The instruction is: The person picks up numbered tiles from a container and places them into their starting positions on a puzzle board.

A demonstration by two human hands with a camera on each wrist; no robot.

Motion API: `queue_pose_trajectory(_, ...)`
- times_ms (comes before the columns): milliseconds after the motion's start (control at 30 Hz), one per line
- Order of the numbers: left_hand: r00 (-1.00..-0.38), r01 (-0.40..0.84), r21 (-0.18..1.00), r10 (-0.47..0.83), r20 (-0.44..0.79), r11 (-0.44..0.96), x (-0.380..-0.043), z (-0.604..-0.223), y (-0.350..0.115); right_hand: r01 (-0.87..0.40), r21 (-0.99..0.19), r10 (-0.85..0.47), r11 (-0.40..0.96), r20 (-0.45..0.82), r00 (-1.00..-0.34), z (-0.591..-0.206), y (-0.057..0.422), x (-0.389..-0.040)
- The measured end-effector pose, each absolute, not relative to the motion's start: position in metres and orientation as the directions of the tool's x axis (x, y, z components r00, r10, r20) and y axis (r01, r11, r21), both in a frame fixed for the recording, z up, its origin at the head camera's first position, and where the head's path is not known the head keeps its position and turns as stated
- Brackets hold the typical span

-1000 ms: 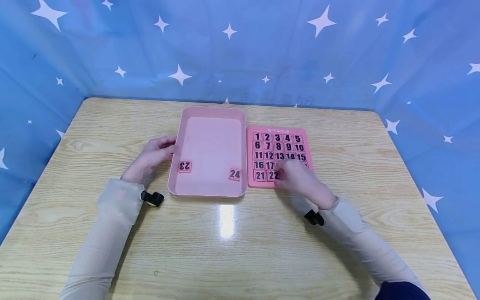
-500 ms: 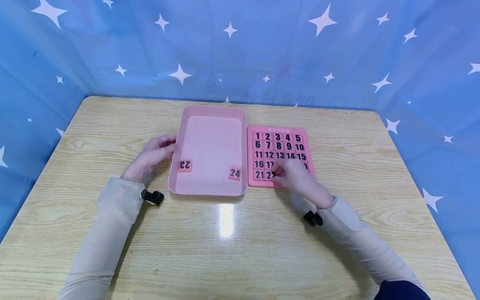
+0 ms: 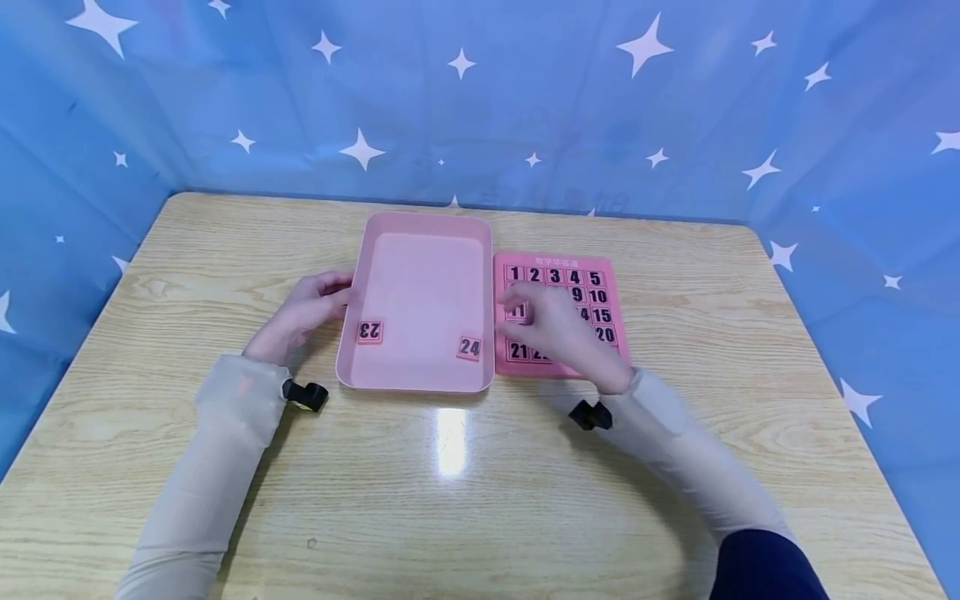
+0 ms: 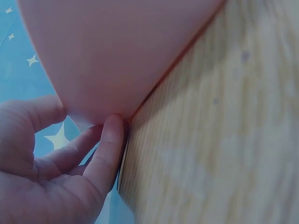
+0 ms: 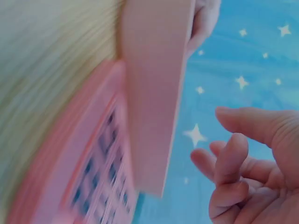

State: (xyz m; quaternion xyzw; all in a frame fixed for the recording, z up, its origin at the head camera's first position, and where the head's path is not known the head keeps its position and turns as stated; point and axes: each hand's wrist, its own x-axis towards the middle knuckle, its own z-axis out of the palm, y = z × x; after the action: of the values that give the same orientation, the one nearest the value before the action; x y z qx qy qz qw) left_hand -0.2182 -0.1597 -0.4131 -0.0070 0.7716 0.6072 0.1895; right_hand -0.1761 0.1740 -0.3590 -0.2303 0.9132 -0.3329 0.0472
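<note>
My left hand (image 3: 309,310) rests its fingers on the outer left wall of a shallow pink tray (image 3: 431,218). Close up in the left wrist view, the thumb and fingertips of the left hand (image 4: 60,182) touch the outside of the tray wall (image 4: 117,56). Inside the tray lie number tile 23 (image 3: 370,332), upside down, and number tile 24 (image 3: 469,347). My right hand (image 3: 558,329) hovers over the pink number puzzle board (image 3: 617,325), hiding several tiles. Its thumb and fingers are apart with nothing between them in the right wrist view.
The board stands close against the tray's right side. Both are on a wood-grain table (image 3: 300,500). A blue curtain (image 3: 405,100) with white stars hangs behind the table and along its sides.
My right hand has left the board's bottom row near tile 22 and moved left and up towards the tray, with its fingers spreading. My left hand and the tray have stayed put.
</note>
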Motion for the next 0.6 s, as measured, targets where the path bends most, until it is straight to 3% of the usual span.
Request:
queue_pose_trajectory(167,-0.928,-0.24,0.935,0.22,-0.3,0.261,-0.218,-0.414,-0.16,-0.406,-0.691,-0.517,0.598,0.054,-0.854,-0.361,0.14,-0.184)
queue_pose_trajectory(600,-0.927,-0.243,0.929,0.214,-0.307,0.279,-0.219,-0.414,-0.16,-0.356,-0.769,-0.542,0.532,0.013,-0.84,-0.375,0.07,-0.186)
